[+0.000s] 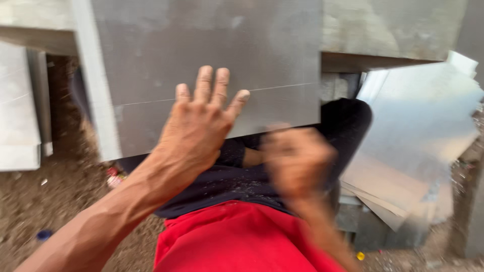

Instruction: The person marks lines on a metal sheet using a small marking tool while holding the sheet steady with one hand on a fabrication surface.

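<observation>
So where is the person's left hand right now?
The left hand lies flat, fingers spread, on the grey metal sheet near its lower edge, mid-frame, left of the blurred right hand.

The scene is seen from a single camera worn on the head, tilted steeply down over the lap. A grey metal sheet (212, 60) fills the upper middle of the frame at very close range. Dirt ground (45, 201) is caught at lower left.
</observation>
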